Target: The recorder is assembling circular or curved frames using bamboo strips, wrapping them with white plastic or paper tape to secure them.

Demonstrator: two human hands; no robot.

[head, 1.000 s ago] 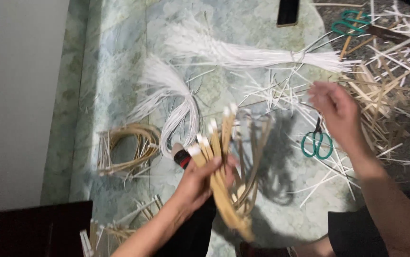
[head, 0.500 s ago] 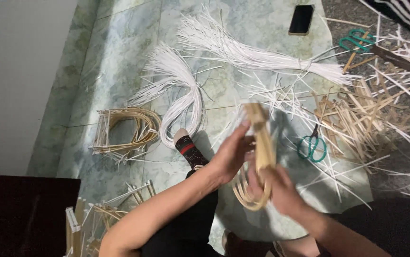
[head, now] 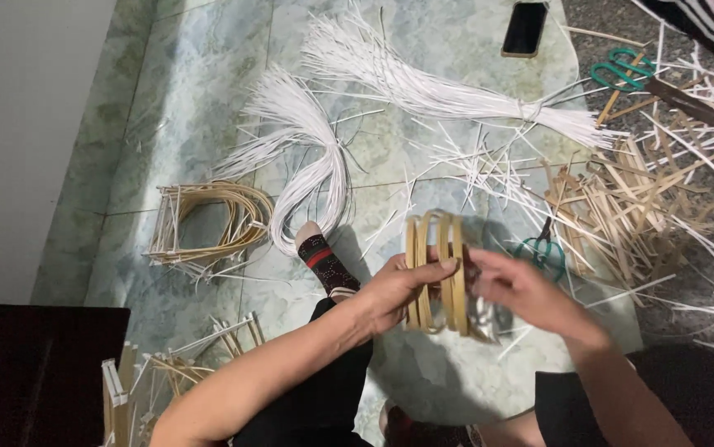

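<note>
Where one reached before, both hands (head: 465,285) on bamboo hoops (head: 436,269).

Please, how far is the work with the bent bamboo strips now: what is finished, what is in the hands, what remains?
Done, it seems: a stack of bent tan bamboo loops on the floor tiles, and more at lower left. In hand: the left hand and right hand hold a bundle of curved bamboo strips. Left: the heap of straight tan bamboo sticks and bundles of thin white strips lie unused.

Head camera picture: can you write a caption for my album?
Two hands, left hand and right hand, hold bent bamboo strips above a littered tiled floor.
</note>
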